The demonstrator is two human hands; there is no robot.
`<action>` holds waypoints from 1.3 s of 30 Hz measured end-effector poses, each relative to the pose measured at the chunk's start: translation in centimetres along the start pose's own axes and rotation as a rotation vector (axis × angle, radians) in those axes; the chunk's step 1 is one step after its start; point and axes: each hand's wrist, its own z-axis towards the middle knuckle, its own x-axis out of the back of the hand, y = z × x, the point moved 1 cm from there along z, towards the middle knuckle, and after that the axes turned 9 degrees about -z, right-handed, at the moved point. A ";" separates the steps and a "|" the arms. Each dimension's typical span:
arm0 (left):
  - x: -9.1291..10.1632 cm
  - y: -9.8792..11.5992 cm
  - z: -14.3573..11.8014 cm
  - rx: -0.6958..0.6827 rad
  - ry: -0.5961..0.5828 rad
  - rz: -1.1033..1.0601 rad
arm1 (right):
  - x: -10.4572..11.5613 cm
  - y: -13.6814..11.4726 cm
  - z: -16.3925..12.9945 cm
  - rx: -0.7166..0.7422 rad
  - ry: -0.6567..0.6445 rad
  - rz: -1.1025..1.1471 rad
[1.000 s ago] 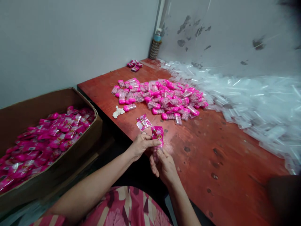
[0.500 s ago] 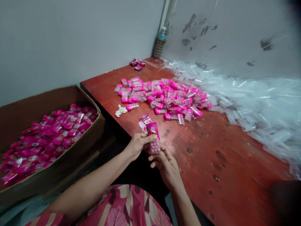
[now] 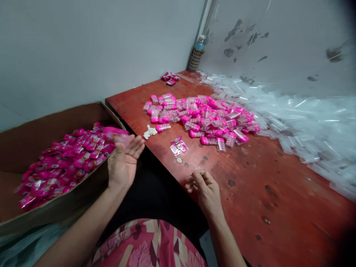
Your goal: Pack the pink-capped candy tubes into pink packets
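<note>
**A pink pack in the air by the box**

A blurry pink pack point(image 3: 116, 134) is in the air just past the fingertips of the left hand point(image 3: 124, 163). It is over the near edge of the cardboard box point(image 3: 41, 126). The left hand is spread wide with the palm up, and it holds nothing.

The right hand point(image 3: 204, 187) is low over the near edge of the red table point(image 3: 278, 193). Its fingers are curled in loosely, and nothing shows between them.

The box is full of shiny pink wrapped packs point(image 3: 63, 159). It stands to the left of the table, lower down.

On the table, between the two hands and a bit farther away, lies one wrapped pink packet point(image 3: 178, 145). A small white crumpled scrap point(image 3: 149, 131) lies near the table's left edge. Behind them is a big heap of small pink candy cases point(image 3: 203, 116). To the right is a wide pile of clear plastic bags point(image 3: 300, 118). A few more pink packs point(image 3: 170, 78) lie at the far end, near a bottle point(image 3: 196, 55) in the corner by the wall.
</note>
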 end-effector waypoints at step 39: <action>-1.4 -8.1 -0.2 0.713 -0.298 0.336 | 1.5 -2.6 7.0 0.073 -0.031 -0.280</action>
